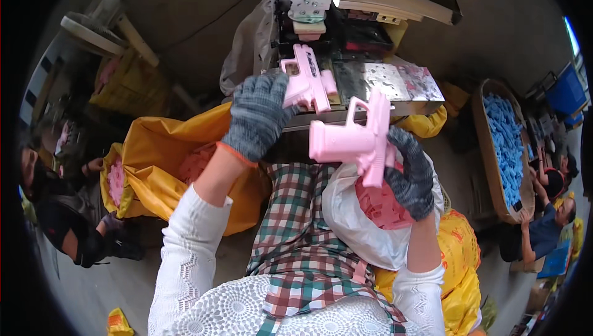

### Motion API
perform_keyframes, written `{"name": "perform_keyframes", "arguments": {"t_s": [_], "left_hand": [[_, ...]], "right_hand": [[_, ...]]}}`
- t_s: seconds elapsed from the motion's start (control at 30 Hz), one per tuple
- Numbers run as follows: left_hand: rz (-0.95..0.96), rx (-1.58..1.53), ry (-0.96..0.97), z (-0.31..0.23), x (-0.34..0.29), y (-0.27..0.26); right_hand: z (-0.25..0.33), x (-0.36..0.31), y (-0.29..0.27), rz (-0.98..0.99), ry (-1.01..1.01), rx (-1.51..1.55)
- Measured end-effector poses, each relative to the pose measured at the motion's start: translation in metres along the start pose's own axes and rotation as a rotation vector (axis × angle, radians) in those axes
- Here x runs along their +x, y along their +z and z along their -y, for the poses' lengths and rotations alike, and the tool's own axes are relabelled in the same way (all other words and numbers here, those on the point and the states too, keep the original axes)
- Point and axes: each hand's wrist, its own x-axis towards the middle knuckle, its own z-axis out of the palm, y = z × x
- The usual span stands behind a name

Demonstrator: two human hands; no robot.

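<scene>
One pink toy pistol point(307, 81) was being pressed onto the printing machine's plate point(383, 83) by the closed left grip point(258, 113), while a second pink toy pistol point(358, 141), clasped in the right grip point(411, 178), was judged ready for careful swapping in.

A toy workshop: printing machine point(309, 8) on a bench; sacks and a basket point(494, 169) of plastic parts; seated workers.

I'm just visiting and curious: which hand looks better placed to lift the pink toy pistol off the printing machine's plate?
Probably the left hand: its grey knitted glove already grips the pink plastic toy pistol lying on the metal machine plate. The right hand is occupied holding a second pink toy pistol lower down.
</scene>
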Motion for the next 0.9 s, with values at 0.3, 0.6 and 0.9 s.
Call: {"name": "perform_keyframes", "arguments": {"t_s": [0.3, 0.6, 0.9], "left_hand": [[0.106, -0.072, -0.57, 0.091, -0.14, -0.021], [0.275, -0.233, -0.327, 0.066, -0.135, -0.001], [0.799, -0.457, 0.274, -0.051, -0.137, 0.038]], "right_hand": [[-0.049, 0.129, 0.059, 0.282, -0.23, -0.262], [-0.023, 0.054, -0.003, 0.094, 0.127, 0.257], [-0.253, -0.282, -0.013, 0.24, 1.225, -0.672]]}}
